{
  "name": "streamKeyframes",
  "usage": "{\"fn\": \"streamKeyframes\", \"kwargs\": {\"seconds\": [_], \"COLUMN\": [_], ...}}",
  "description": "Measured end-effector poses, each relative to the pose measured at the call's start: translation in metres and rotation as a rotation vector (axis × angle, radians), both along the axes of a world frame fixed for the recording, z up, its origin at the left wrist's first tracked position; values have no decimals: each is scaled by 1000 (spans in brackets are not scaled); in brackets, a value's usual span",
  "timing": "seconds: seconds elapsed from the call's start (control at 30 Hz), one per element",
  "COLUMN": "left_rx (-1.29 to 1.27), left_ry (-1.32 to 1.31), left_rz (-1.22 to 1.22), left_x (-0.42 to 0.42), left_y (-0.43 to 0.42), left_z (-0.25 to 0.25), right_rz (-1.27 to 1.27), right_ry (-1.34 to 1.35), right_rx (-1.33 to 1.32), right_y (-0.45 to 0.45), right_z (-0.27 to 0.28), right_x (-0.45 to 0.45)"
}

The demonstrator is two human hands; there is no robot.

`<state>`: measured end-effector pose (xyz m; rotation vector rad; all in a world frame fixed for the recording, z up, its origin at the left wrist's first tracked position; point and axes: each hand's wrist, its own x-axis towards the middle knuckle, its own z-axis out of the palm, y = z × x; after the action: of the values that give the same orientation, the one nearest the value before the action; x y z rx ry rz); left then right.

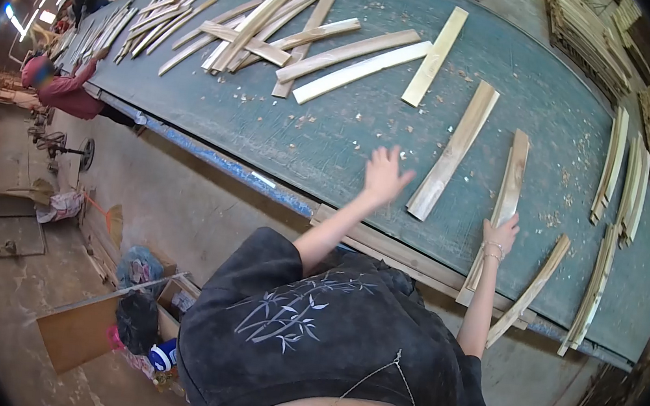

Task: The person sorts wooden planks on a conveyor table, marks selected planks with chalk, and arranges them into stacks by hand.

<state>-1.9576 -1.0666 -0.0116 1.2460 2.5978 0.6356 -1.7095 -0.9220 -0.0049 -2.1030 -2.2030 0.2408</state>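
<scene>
My left hand point(387, 176) is over the green table with its fingers spread, holding nothing. Just right of it lies a wide wooden slat point(455, 149), which the hand does not touch. My right hand point(500, 236) is closed around a pair of stacked wooden slats point(512, 175) that reach past the table's near edge. To the right of that hand a single curved slat point(531, 288) also overhangs the edge. A pale slat point(435, 56) lies farther back.
The green table point(332, 136) carries a loose heap of wooden slats point(256, 33) at the left, wood chips, and slat stacks point(610, 166) at the right. Another person point(67, 89) stands at its far left side. Bags and a board point(74, 331) lie on the floor behind.
</scene>
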Motion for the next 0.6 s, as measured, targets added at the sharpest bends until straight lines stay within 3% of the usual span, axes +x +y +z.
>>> {"fn": "streamKeyframes", "kwargs": {"seconds": [0.03,0.13,0.17,0.23,0.27,0.3,0.37,0.5,0.57,0.6], "left_rx": [-1,-98,-102,-102,-84,-63,8,49,48,-8], "left_ry": [36,118,175,238,266,294,325,333,285,320], "left_rz": [21,153,192,214,198,182,131,44,-11,-187], "left_x": [-28,-116,-142,-189,-207,-222,-244,-282,-294,-293], "left_y": [-7,-26,-32,-42,-46,-49,-52,-50,-52,-53], "left_z": [-2,-4,1,-9,-13,-16,-20,-8,-16,-15], "right_rz": [8,89,90,219,298,278,158,48,37,25], "right_ry": [1,-215,-216,150,261,300,164,13,-48,-63], "right_rx": [-1,427,428,265,349,258,-10,-6,152,148], "right_y": [-5,-19,-22,-28,-36,-46,-64,-79,-84,-90], "right_z": [4,30,30,27,18,14,15,2,-2,-1], "right_x": [-3,-28,-40,-66,-85,-106,-143,-182,-193,-198]}}
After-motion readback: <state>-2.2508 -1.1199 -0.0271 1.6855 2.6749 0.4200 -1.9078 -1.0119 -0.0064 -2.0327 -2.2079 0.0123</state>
